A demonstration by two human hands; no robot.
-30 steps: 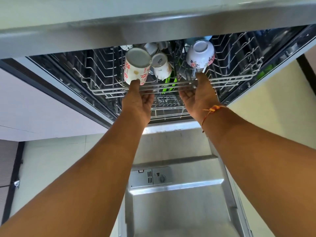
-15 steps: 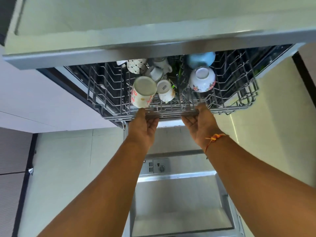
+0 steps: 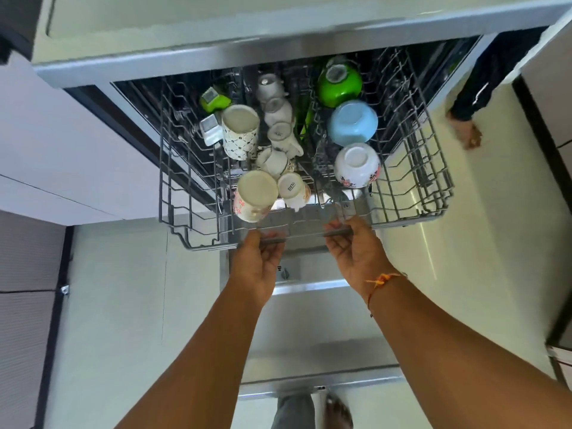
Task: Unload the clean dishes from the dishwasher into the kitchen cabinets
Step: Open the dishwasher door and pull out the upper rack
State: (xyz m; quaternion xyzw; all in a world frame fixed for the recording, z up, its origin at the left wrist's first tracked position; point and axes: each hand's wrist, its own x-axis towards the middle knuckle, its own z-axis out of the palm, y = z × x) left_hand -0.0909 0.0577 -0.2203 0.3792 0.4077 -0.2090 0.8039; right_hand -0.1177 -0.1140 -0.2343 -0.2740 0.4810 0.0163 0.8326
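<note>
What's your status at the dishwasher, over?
On rack front bar: left hand, right hand gripping. Rack out; cups, bowls aboard. Another person's foot beside it.

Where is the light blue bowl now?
Head view: the light blue bowl sits upside down in the rack, right half, between the green bowl farther in and the white floral bowl.

3 bowls [image 3: 340,85] [image 3: 353,123] [image 3: 356,165], 2 tall mugs [image 3: 240,131] [image 3: 255,196], 5 sm. cups [image 3: 270,85] [image 3: 277,110] [image 3: 280,134] [image 3: 274,162] [image 3: 292,187]
</note>
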